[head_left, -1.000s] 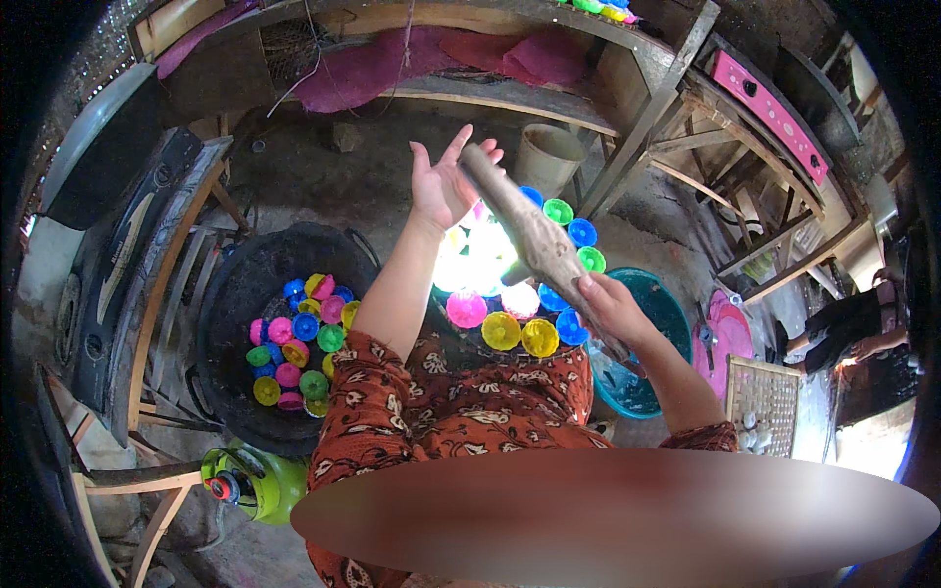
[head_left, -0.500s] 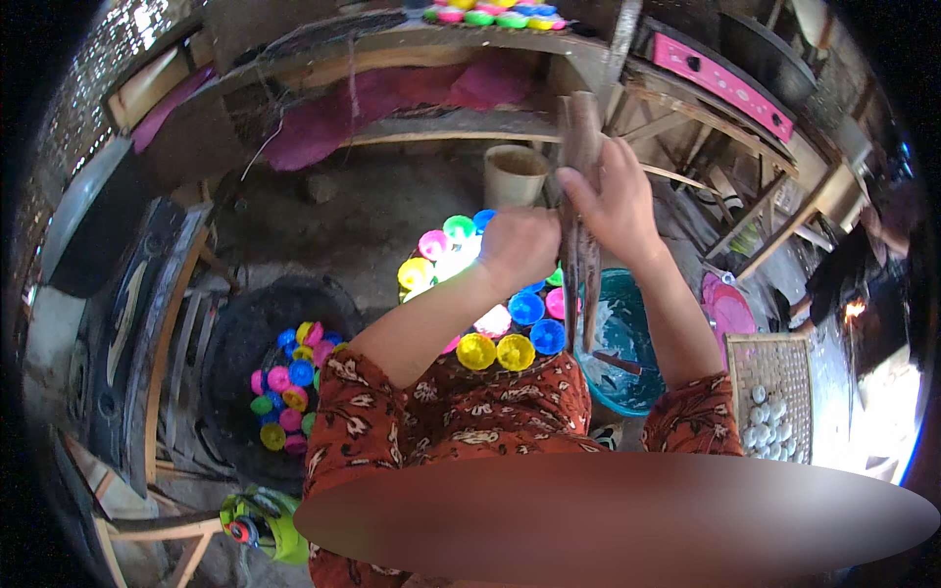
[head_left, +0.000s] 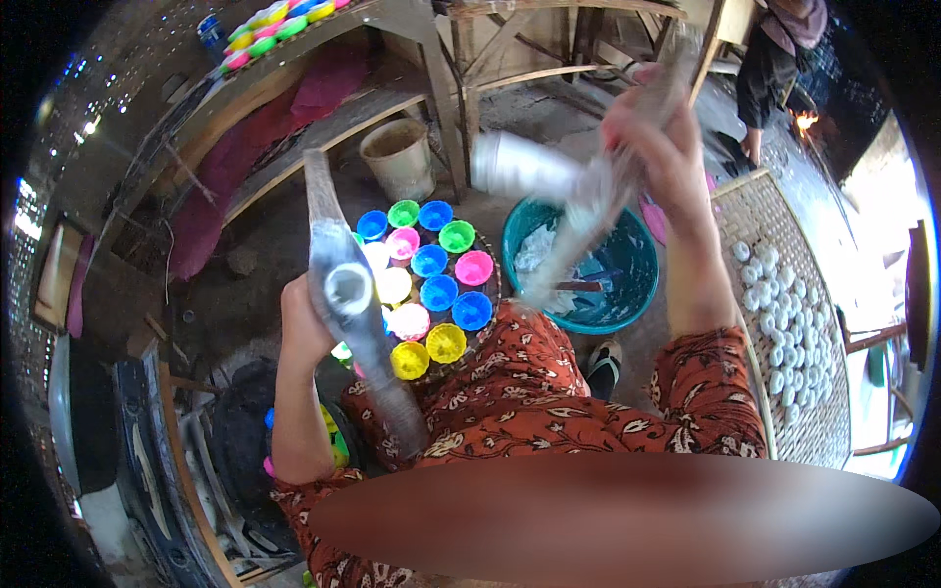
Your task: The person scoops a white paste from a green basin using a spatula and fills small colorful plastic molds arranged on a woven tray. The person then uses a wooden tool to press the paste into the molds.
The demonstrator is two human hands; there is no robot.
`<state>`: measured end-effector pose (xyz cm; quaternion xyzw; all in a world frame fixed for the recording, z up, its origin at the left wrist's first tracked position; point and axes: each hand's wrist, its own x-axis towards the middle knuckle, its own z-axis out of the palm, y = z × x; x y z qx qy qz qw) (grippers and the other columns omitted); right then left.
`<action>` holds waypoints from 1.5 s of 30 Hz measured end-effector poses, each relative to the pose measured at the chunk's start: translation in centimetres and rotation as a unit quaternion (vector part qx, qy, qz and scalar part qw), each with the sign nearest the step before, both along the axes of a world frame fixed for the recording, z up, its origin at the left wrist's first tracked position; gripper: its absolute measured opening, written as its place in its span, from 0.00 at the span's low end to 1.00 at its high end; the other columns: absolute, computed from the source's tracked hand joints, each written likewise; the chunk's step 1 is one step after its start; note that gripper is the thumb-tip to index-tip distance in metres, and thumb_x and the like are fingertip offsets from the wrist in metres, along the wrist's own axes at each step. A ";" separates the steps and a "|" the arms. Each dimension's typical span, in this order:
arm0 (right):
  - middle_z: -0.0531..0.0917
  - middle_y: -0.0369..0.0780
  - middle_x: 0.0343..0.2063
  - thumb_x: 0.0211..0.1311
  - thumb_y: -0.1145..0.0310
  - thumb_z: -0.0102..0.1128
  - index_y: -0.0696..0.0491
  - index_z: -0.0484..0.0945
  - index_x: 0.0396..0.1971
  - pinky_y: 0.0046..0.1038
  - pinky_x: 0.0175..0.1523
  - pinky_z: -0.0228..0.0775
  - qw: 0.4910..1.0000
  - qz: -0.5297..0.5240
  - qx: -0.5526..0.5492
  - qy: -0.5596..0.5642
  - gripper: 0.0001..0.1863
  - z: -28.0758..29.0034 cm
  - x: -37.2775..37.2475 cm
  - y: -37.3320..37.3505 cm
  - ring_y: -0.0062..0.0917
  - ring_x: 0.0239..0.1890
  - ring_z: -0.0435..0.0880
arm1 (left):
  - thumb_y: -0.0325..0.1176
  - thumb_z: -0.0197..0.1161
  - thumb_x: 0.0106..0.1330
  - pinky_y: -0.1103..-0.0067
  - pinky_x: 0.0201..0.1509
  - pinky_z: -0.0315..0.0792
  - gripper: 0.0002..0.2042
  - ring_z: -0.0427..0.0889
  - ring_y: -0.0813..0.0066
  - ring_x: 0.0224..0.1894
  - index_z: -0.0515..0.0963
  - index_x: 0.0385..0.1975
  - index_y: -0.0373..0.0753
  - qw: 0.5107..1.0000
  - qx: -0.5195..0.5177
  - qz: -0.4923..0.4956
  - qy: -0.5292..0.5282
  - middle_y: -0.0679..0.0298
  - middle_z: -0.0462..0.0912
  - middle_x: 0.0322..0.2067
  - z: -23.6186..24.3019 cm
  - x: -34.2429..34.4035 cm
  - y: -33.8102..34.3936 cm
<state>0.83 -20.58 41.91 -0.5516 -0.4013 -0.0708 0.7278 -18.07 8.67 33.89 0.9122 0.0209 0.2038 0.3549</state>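
Observation:
My left hand is closed on a long wooden bar with a whitish ring-shaped hole at its wide middle. Beneath this bar lies a round tray of pink, blue, green and yellow fluted cups; some hold white stuff, while others look hollow. My right hand grips a second wooden bar, smeared by motion, with a white cylinder sticking out sideways. Below that bar stands a teal basin containing white dough-like stuff and a dark flat stick.
A woven rack with several small white rounds stands at the right. A beige bucket is beyond the tray, by a wooden table. At the left is a black tub with coloured cups. Far right, another person is near a fire.
The two wooden bars, held together upright between my hands before, are now apart. My left hand moved left with one, my right hand moved right with the other. The view has swung rightward.

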 end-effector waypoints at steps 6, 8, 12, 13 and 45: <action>0.77 0.39 0.28 0.59 0.69 0.57 0.49 0.54 0.44 0.21 0.25 0.70 0.910 -0.021 0.396 0.121 0.21 -8.1 -2.0 4.2 0.25 0.31 0.78 | 0.35 0.69 0.49 0.51 0.66 0.48 0.26 0.50 0.49 0.67 0.71 0.50 0.43 0.696 -0.674 -0.197 -0.153 0.56 0.67 0.56 -4.0 4.6 -4.2; 0.75 0.42 0.37 0.60 0.70 0.55 0.50 0.59 0.45 0.29 0.41 0.69 0.921 0.108 0.355 0.123 0.17 -12.9 -3.3 6.2 0.29 0.42 0.76 | 0.36 0.59 0.60 0.50 0.65 0.51 0.11 0.53 0.44 0.65 0.73 0.43 0.52 0.739 -0.538 -0.315 -0.256 0.57 0.60 0.61 -3.4 5.0 -4.6; 0.71 0.44 0.51 0.55 0.66 0.60 0.52 0.71 0.45 0.37 0.55 0.65 0.968 -0.076 -0.223 -0.084 0.18 -24.9 1.7 5.2 0.35 0.51 0.73 | 0.42 0.58 0.62 0.48 0.64 0.54 0.08 0.56 0.45 0.63 0.73 0.39 0.52 0.782 -0.489 -0.236 -0.307 0.61 0.66 0.56 -1.9 1.7 -2.4; 0.72 0.41 0.52 0.52 0.64 0.64 0.52 0.74 0.44 0.38 0.53 0.67 0.884 -0.189 -0.407 -0.131 0.19 -28.4 3.4 4.6 0.33 0.48 0.75 | 0.43 0.58 0.62 0.49 0.64 0.54 0.10 0.57 0.46 0.63 0.72 0.40 0.52 0.780 -0.490 -0.246 -0.302 0.61 0.66 0.56 -2.1 0.4 -1.8; 0.79 0.40 0.21 0.52 0.46 0.57 0.52 0.83 0.27 0.29 0.32 0.70 0.653 -0.008 -0.720 0.234 0.22 -36.4 3.9 -9.8 0.28 0.27 0.79 | 0.53 0.58 0.59 0.55 0.65 0.53 0.21 0.57 0.49 0.63 0.73 0.48 0.50 0.791 -0.489 -0.156 -0.332 0.57 0.62 0.58 -0.2 -8.8 1.7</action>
